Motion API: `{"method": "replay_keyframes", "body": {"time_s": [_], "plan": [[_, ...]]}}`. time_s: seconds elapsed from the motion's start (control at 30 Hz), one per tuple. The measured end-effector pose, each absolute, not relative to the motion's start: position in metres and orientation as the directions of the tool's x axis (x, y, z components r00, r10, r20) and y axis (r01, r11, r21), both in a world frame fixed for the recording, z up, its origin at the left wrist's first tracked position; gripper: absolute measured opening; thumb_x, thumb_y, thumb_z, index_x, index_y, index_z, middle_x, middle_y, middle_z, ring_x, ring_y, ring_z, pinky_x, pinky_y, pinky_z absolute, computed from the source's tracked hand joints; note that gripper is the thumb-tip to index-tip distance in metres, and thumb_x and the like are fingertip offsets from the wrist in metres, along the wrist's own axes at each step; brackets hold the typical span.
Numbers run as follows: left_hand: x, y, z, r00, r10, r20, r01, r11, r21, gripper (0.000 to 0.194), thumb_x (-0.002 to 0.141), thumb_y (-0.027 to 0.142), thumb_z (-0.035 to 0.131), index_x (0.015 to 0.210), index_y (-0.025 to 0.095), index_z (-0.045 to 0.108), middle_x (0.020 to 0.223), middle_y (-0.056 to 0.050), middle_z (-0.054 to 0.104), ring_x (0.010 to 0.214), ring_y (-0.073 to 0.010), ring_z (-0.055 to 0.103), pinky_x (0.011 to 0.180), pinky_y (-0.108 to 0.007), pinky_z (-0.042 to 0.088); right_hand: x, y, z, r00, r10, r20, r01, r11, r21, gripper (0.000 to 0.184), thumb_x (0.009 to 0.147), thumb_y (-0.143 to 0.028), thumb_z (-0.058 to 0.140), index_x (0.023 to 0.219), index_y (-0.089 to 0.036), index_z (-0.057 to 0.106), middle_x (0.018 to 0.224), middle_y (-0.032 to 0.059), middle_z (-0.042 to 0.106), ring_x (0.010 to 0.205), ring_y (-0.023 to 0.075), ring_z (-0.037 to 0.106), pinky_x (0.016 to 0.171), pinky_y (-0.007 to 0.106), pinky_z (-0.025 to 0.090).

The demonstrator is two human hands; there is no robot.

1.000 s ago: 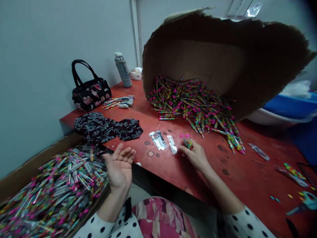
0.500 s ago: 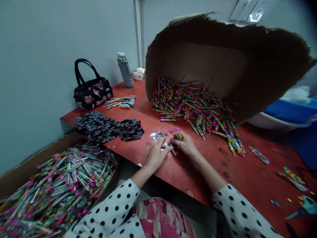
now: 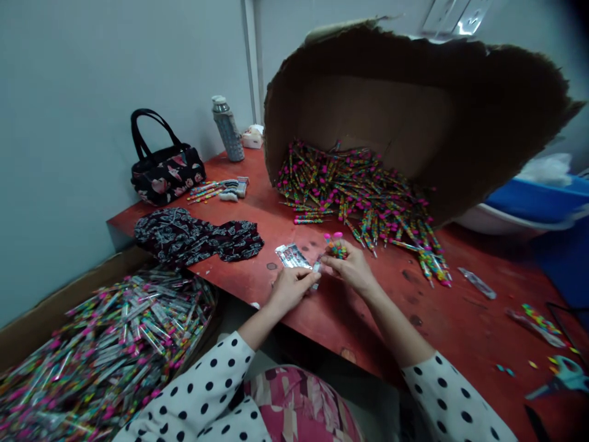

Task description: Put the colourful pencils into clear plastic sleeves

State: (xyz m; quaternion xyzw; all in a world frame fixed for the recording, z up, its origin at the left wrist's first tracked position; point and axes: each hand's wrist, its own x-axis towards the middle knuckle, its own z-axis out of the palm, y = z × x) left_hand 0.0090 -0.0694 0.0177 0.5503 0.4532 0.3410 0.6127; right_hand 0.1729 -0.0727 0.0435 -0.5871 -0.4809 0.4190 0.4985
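Note:
My right hand [image 3: 353, 270] is closed around a small bundle of colourful pens with pink caps [image 3: 337, 244], held just above the red table [image 3: 460, 331]. My left hand [image 3: 289, 287] pinches a clear plastic sleeve [image 3: 316, 267] right beside the bundle. More clear sleeves [image 3: 291, 255] lie flat on the table just left of my hands. Behind them a heap of the same pens [image 3: 363, 202] spills from a tipped cardboard box [image 3: 414, 104].
A carton of sleeved pens [image 3: 105, 356] sits low at the left. A dark patterned cloth [image 3: 197, 236], a floral handbag [image 3: 165, 172], a bottle [image 3: 227, 130] and loose pens [image 3: 207, 191] lie at the back left. Scissors [image 3: 559, 377] and a blue-lidded tub [image 3: 538, 205] are at the right.
My left hand came from over the carton at the left onto the table and took hold of a clear sleeve. My right hand lifted the pen bundle slightly off the table.

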Motion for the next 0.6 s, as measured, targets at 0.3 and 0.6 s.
{"method": "replay_keyframes", "body": {"time_s": [0.3,0.6], "plan": [[0.022,-0.070,0.022,0.362,0.872,-0.329,-0.119,0.394,0.911,0.027,0.062,0.038,0.070,0.067,0.011,0.068,0.062,-0.003,0.064,0.051,-0.0101,0.058,0.052,-0.021,0.049,0.176,-0.094,0.049,0.287,0.958,-0.015,0.211,-0.078,-0.974,0.029,0.072,-0.043,0.061,0.084,-0.017,0.056,0.049,-0.0062,0.047,0.039,0.0089,0.042,0.038,0.020,0.032],[0.029,-0.073,0.036,0.255,0.839,-0.480,-0.506,0.539,0.673,0.024,0.055,0.026,0.078,0.064,0.010,0.061,0.057,-0.001,0.061,0.049,-0.0090,0.058,0.047,-0.018,0.051,0.149,-0.166,0.032,0.192,0.974,-0.123,0.254,-0.170,-0.952,0.031,0.079,-0.043,0.054,0.089,-0.015,0.064,0.057,-0.0006,0.053,0.051,0.0131,0.050,0.050,0.025,0.042]]}}
